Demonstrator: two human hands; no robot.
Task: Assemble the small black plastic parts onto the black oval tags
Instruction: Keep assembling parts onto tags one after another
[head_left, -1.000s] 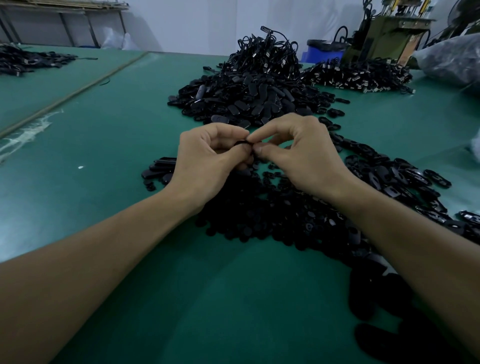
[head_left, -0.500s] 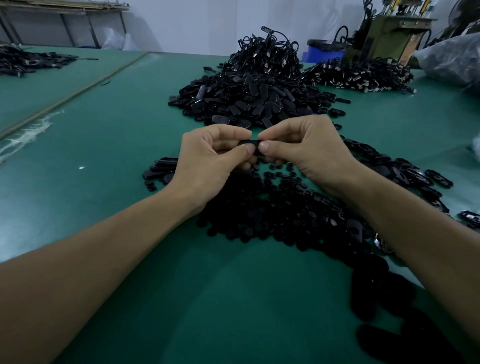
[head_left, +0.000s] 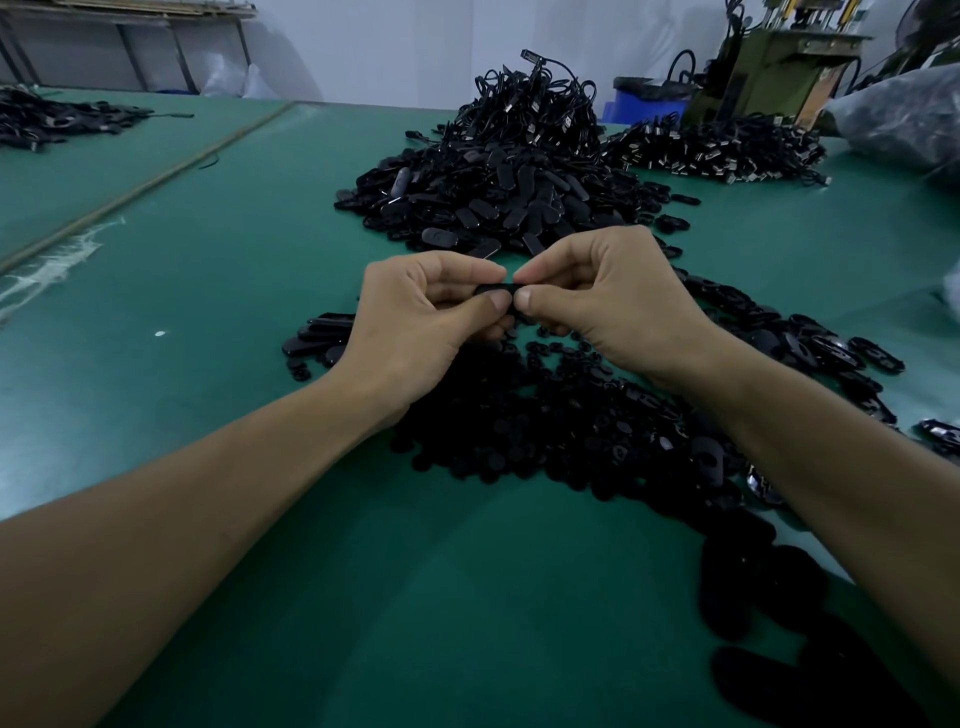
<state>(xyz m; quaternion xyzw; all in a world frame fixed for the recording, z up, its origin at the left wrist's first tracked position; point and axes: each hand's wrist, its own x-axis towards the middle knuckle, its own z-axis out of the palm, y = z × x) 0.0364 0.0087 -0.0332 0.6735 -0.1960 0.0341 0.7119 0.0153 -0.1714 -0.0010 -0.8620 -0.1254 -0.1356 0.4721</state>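
Observation:
One black oval tag (head_left: 497, 289) is pinched between my left hand (head_left: 415, 322) and my right hand (head_left: 613, 301), thumbs and forefingers meeting at its middle; most of it is hidden by the fingertips. The hands hover above a spread of small black plastic parts (head_left: 545, 415) on the green table (head_left: 208, 249). Whether a small part sits on the held tag I cannot tell. A big heap of oval tags (head_left: 498, 202) lies just beyond the hands. A short stack of tags (head_left: 322, 338) rests left of my left wrist.
More tags trail off to the right (head_left: 810, 348). Corded black pieces pile up at the back (head_left: 530, 114) and back right (head_left: 727, 150). A blue bin (head_left: 644, 109) and a green machine (head_left: 769, 73) stand behind. Another dark pile (head_left: 52, 122) lies far left.
Both hands have lifted slightly and turned the tag level between the fingertips, with more of it showing than a second ago. The piles have not moved.

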